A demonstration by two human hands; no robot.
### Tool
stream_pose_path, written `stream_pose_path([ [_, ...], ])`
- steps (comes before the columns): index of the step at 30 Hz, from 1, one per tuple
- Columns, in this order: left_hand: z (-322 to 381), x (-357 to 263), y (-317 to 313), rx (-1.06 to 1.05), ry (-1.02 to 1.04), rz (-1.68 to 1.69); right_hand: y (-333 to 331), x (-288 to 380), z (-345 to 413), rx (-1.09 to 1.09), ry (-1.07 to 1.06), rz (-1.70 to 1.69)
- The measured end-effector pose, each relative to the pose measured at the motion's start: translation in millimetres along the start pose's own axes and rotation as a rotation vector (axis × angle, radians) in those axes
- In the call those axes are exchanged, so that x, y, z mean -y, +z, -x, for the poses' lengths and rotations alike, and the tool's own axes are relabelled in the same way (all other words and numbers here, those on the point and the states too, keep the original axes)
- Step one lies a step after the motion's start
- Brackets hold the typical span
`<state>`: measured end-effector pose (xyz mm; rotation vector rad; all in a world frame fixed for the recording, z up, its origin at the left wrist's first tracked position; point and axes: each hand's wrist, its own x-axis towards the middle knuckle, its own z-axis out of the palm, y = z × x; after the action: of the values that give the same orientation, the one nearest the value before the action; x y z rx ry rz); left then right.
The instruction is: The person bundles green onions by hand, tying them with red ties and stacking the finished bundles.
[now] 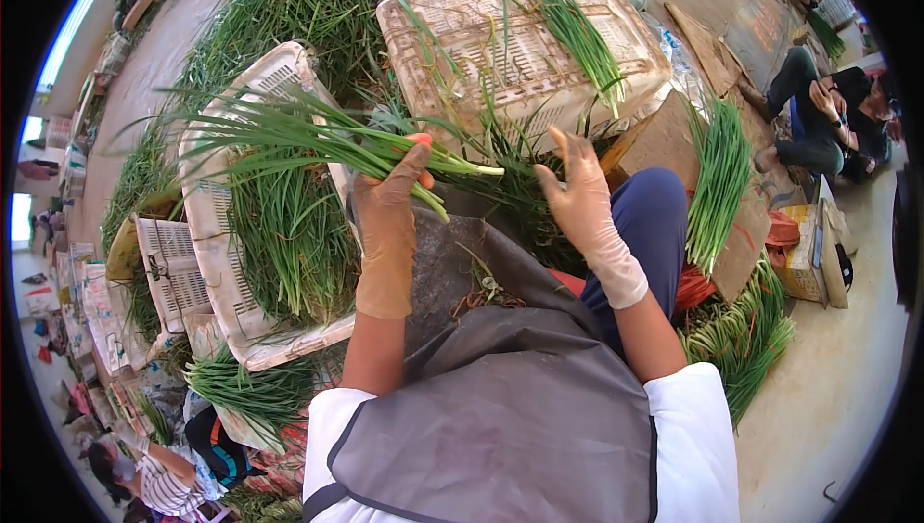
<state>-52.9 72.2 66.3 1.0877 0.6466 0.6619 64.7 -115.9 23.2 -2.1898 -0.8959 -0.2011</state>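
Note:
My left hand (397,194), in a soiled thin glove, grips a small bunch of green Chinese chives (346,144). Their pale stem ends point right and their leaves fan out to the left. Opposite those stem ends, my right hand (577,191), in a pale thin glove, is raised with fingers apart and holds nothing. Loose dark leaves hang below and between the hands, above my grey apron (498,407). Left of my left hand, a white plastic crate (216,270) holds a thick heap of chives (289,234).
An overturned dirty white crate (462,39) ahead carries another chive bunch (570,25). A large chive pile (310,3) lies behind. To the right, a bunch (722,176) rests on cardboard (743,241), above tied bundles (743,342). Seated people (830,111) are at the far right and lower left.

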Motion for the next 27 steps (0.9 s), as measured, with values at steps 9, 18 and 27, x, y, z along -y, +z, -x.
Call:
stream_pose_path([
  [9, 3, 1, 2, 0.091, -0.15, -0.123, -21, 74, -51, 0.259, -0.048, -0.654],
  [18, -6, 35, 20, 0.049, -0.2, -0.065, -4, 36, -3, 0.632, 0.311, -0.188],
  [27, -22, 52, 14, 0.078, -0.28, -0.04, -4, -38, -73, 0.568, 0.275, 0.12],
])
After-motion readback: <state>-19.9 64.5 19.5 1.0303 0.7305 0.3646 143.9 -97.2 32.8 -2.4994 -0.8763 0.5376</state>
